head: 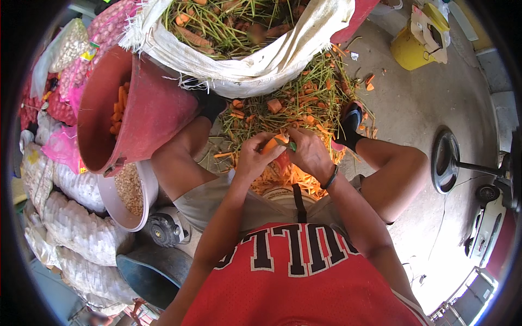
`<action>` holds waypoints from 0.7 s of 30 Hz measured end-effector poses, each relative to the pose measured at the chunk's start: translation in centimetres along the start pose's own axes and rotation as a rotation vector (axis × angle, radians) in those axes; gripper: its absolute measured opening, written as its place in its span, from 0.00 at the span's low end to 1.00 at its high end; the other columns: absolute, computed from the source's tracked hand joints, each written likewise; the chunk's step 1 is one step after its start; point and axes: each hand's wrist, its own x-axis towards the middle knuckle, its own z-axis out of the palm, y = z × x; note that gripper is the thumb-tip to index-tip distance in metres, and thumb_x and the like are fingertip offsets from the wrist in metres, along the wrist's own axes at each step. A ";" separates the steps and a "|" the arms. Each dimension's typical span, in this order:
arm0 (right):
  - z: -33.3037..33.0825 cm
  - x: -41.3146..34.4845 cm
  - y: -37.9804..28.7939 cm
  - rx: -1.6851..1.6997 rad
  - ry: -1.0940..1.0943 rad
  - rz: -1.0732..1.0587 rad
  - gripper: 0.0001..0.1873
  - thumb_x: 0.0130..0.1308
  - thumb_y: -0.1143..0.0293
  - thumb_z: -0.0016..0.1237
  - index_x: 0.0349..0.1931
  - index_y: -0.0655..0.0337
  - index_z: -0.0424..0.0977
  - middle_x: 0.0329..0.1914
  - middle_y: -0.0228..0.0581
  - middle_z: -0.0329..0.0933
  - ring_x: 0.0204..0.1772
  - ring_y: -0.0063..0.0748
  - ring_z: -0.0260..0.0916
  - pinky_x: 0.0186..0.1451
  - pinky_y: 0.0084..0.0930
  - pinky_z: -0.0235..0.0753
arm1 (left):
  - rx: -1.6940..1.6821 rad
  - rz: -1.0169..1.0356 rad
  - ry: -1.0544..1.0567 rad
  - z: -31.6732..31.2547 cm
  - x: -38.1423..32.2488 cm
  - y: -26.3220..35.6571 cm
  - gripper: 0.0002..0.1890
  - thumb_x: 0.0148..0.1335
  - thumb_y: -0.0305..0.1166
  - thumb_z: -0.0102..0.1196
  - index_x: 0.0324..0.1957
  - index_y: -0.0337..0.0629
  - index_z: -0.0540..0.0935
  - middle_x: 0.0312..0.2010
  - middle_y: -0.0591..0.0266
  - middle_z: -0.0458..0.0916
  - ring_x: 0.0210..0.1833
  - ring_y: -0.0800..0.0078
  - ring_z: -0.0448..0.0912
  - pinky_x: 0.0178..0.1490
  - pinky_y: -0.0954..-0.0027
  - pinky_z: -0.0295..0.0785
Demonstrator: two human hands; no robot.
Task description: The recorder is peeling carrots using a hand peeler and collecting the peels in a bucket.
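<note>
My left hand (259,155) grips a peeled carrot (270,144) in front of my lap. In my right hand (310,150) is a small knife (292,146) with a green handle, its blade against the carrot near the top end. Below both hands lies a heap of orange carrot peelings (297,175), partly hidden by them. Beyond, green stems and carrot scraps (281,106) cover the floor between my feet. A white woven sack (261,75) full of carrots with stems (195,38) stands at the top of the view.
To the left, a tilted red tub (163,110) holds cut carrots (118,108). Near it are a pale basin (149,183) of small peeled pieces, a blue tub (159,261) and stacked sacks (81,228). A yellow bucket (410,49) and a fan base (445,161) stand on the right.
</note>
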 end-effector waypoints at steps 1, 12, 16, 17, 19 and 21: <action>0.4 0.1 0.8 0.017 -0.004 -0.004 0.14 0.57 0.69 0.58 0.41 0.67 0.76 0.38 0.55 0.78 0.42 0.58 0.77 0.46 0.46 0.78 | 0.019 -0.060 -0.023 -0.1 0.0 0.3 0.15 0.61 0.33 0.67 0.47 0.35 0.84 0.34 0.67 0.83 0.35 0.83 0.77 0.39 0.76 0.73; 4.4 -0.3 10.6 -0.218 -0.467 0.223 0.15 0.55 0.63 0.55 0.28 0.70 0.78 0.33 0.61 0.79 0.41 0.58 0.79 0.46 0.47 0.79 | -0.126 -0.113 -0.045 -3.0 0.0 2.6 0.18 0.61 0.35 0.66 0.49 0.35 0.82 0.30 0.68 0.80 0.25 0.85 0.73 0.28 0.81 0.67; 0.7 -0.4 8.1 -0.089 -0.366 0.031 0.19 0.55 0.66 0.57 0.44 0.67 0.73 0.39 0.59 0.78 0.46 0.59 0.77 0.50 0.47 0.76 | -0.347 -0.162 0.431 -11.7 4.3 4.0 0.19 0.68 0.44 0.58 0.53 0.41 0.77 0.33 0.66 0.80 0.25 0.81 0.75 0.22 0.81 0.69; -1.6 -1.3 8.8 -0.065 -0.326 0.009 0.20 0.56 0.66 0.58 0.46 0.66 0.72 0.40 0.58 0.78 0.48 0.59 0.76 0.51 0.46 0.75 | -0.686 -0.004 0.532 -10.7 6.5 9.3 0.21 0.71 0.46 0.54 0.55 0.41 0.74 0.37 0.63 0.80 0.29 0.78 0.78 0.23 0.81 0.72; -6.2 -1.4 7.7 -0.049 -0.259 -0.003 0.19 0.56 0.68 0.58 0.47 0.66 0.71 0.42 0.57 0.78 0.48 0.58 0.76 0.51 0.46 0.75 | -1.488 0.428 0.058 -16.0 8.4 13.6 0.25 0.69 0.41 0.55 0.59 0.33 0.70 0.48 0.50 0.78 0.47 0.64 0.79 0.41 0.69 0.82; -8.8 -1.5 9.1 -0.060 -0.076 -0.051 0.16 0.59 0.73 0.55 0.47 0.64 0.71 0.42 0.56 0.77 0.48 0.59 0.76 0.50 0.45 0.74 | -1.451 0.508 0.526 -16.3 10.5 17.8 0.23 0.68 0.38 0.58 0.55 0.28 0.74 0.48 0.52 0.78 0.45 0.67 0.78 0.43 0.70 0.80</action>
